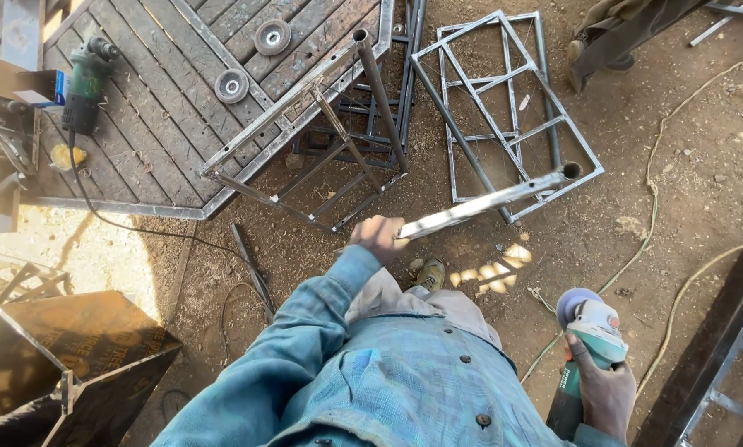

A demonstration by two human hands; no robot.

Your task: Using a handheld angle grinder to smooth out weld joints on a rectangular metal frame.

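Tube (487, 201) gripped in clenched left hand (377, 238), slanting above frame (504, 108); grinder (591, 348) grasped by right hand (607, 389) beside jacket (404, 372).

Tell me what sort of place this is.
Most likely an outdoor metal-fabrication yard on bare dirt. Welded grey steel frames lie on the ground, the right hand holds a green angle grinder, and the left hand grips a long steel bar.
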